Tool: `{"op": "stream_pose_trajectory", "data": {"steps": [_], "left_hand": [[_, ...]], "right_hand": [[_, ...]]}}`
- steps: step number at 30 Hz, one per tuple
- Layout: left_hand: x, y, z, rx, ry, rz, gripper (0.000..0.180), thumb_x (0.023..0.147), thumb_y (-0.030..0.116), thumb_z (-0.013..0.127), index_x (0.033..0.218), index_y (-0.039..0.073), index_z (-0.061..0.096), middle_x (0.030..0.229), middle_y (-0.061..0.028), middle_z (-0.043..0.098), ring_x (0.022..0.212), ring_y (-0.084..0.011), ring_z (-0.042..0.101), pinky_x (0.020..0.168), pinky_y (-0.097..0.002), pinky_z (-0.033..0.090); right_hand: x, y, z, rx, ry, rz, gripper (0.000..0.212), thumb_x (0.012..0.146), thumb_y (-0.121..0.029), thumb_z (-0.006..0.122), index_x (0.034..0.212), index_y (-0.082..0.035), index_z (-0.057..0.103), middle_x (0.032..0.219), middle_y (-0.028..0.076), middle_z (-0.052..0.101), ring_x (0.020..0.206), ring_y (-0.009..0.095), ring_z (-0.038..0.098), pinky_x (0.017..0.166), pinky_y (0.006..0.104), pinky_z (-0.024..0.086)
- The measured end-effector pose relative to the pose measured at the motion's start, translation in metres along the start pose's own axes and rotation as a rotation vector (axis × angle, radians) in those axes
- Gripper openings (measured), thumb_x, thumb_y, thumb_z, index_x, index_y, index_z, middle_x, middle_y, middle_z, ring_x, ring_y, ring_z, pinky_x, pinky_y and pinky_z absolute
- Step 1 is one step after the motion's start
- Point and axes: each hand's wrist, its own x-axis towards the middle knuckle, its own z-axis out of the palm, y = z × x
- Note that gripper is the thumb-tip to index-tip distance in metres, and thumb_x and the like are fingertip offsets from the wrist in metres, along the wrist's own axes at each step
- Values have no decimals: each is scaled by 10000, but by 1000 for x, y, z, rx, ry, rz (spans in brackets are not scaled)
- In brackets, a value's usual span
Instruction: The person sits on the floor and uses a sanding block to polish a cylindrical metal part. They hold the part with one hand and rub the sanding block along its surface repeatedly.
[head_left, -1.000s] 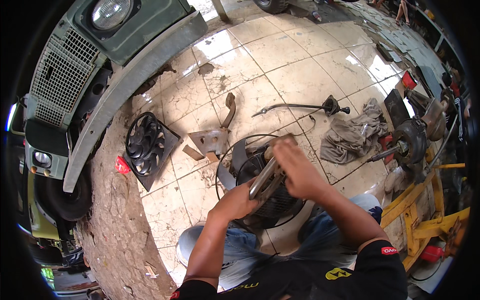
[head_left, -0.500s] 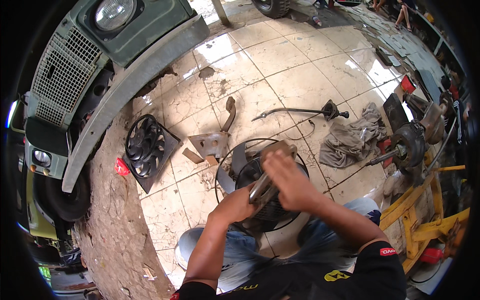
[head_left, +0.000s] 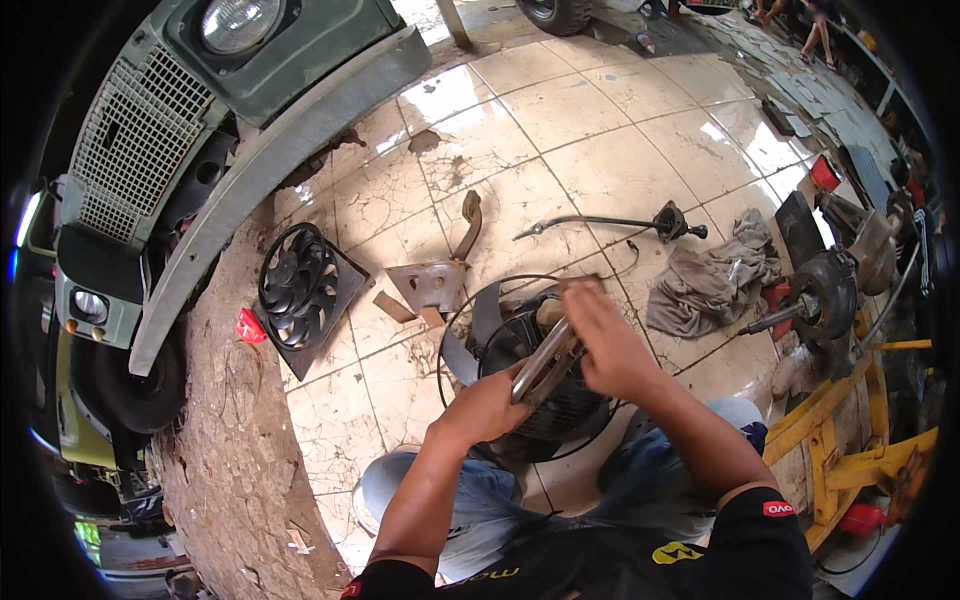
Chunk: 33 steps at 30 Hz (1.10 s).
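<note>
Head view. Your left hand [head_left: 492,402] is clenched around the near end of a long metal tool [head_left: 545,362], which runs up and to the right from your fist. Your right hand [head_left: 612,345] lies over the far end of the tool, fingers [head_left: 585,305] extended and slightly blurred; you cannot tell from this view whether it grips the tool or only rests on it. The tool sits directly over a black fan assembly [head_left: 545,400] with a wire guard ring, which lies on the tiled floor [head_left: 600,160] between your knees, touching both hands' working area. One grey fan blade [head_left: 487,315] projects to the left, just beyond your left hand.

To the left, well apart, a second black fan [head_left: 297,285] in a square frame lies flat, with a small red object [head_left: 250,326] just beside it. A bent metal bracket [head_left: 437,275] lies far-left of the assembly. A cable with a black fitting [head_left: 668,220] lies further off, and a grey rag [head_left: 712,278] lies to the right. A green vehicle front [head_left: 180,130] stands far left; a yellow stand [head_left: 850,430] stands right.
</note>
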Motion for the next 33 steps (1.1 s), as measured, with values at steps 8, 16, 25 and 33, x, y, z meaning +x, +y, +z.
{"op": "stream_pose_trajectory", "data": {"steps": [8, 16, 25, 33], "left_hand": [[0, -12, 0, 52, 3, 28, 662, 877, 192, 663, 1502, 116, 458, 1125, -283, 699, 1058, -451, 671, 893, -503, 535], [0, -13, 4, 104, -20, -37, 694, 862, 154, 654, 1520, 146, 436, 1102, -283, 699, 1045, -454, 670, 867, -517, 535], [1, -12, 5, 104, -13, -16, 694, 851, 134, 623, 1521, 152, 443, 1072, -285, 703, 1034, -464, 666, 863, -521, 530], [-1, -12, 1, 103, 1, -6, 669, 878, 201, 652, 1512, 122, 453, 1086, -290, 703, 1041, -458, 671, 869, -513, 532]], "right_hand": [[-3, -24, 2, -45, -78, -181, 811, 746, 31, 571, 1537, 12, 390, 1605, 242, 365, 1509, 472, 285, 1237, 584, 233], [-9, -39, 13, -38, -64, -329, 849, 715, 13, 579, 1535, 41, 362, 1594, 265, 356, 1503, 507, 263, 1250, 568, 199], [-5, -30, 7, -64, -38, -237, 846, 706, -22, 603, 1518, 57, 377, 1579, 301, 355, 1491, 523, 270, 1243, 561, 234], [-7, -27, 13, -65, 5, -239, 734, 782, -58, 561, 1501, 22, 437, 1593, 245, 390, 1517, 448, 298, 1247, 553, 230]]}}
